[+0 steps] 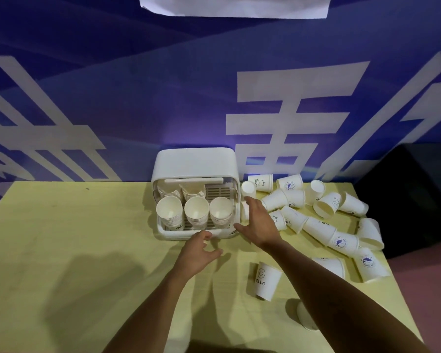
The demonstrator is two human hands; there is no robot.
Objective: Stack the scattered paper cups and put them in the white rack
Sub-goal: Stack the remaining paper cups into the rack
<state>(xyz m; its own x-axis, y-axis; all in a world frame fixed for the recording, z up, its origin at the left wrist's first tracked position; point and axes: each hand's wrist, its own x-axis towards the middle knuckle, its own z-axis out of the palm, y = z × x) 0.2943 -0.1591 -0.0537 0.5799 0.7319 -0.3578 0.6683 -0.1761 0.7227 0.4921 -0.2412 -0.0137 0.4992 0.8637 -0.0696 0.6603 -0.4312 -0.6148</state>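
Observation:
The white rack (196,161) stands at the back middle of the table with its front open. Inside it stand several stacks of paper cups (169,211), three in the front row and more behind. Many loose white paper cups (318,226) lie scattered on their sides to the right of the rack. One cup printed HELLO (266,280) stands upside down near my right forearm. My left hand (197,253) hovers just in front of the rack, fingers relaxed, holding nothing. My right hand (259,222) reaches with spread fingers to a cup (244,211) beside the rack's right wall.
The yellow table (74,250) ends at a blue wall with white lettering (290,110). A black box (415,200) stands off the table's right edge. Another cup (304,318) is partly hidden under my right forearm.

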